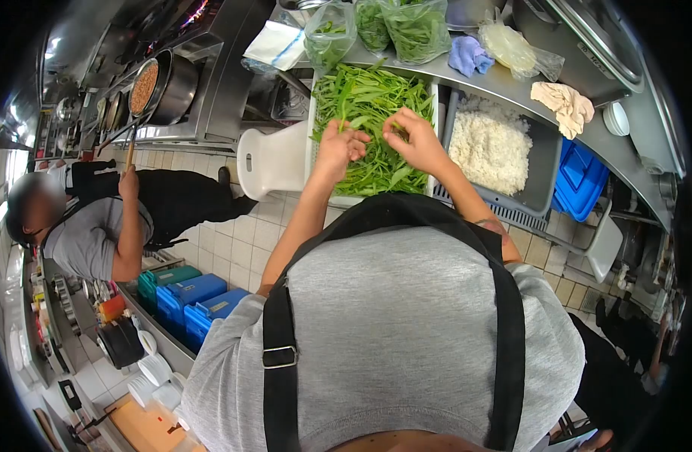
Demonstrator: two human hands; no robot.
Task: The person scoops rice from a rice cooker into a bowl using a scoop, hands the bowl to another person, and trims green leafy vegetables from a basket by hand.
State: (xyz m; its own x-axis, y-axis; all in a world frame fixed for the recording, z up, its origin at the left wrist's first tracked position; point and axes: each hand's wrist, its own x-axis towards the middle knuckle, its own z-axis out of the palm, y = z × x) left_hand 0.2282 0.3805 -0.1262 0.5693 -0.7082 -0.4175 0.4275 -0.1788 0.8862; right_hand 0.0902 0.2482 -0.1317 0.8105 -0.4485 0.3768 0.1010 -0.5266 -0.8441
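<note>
In the head view, the only one you have, your left hand (342, 154) and right hand (415, 143) are over the leafy greens (391, 90), which lie loose in the white tray (435, 94) just below the near edge of the tabletop (504, 84), toward its left end. Your left hand is loosely curled, with a bright stalk rising beside its thumb and forefinger; you cannot tell whether it is pinched. Your right hand has bent fingers drawn toward the thumb, and whether anything sits between them is hidden. As for progress, the greens fill the tray nearly wall to wall, stems and leaves mixed, and no sorted pile shows apart from them, so how much you have handled cannot be judged. The bags of greens (415, 34) along the tabletop's near edge seem to be stock set apart, though whether handled or not is unclear. The grey tub (551, 162) of white rice (489, 143) stands beside the tray, below the same edge. For writing, you get little: the label (601, 64) on the large metal vessel (580, 83), toward the tabletop's right end, is too small to read, and no brand can be made out anywhere.
</note>
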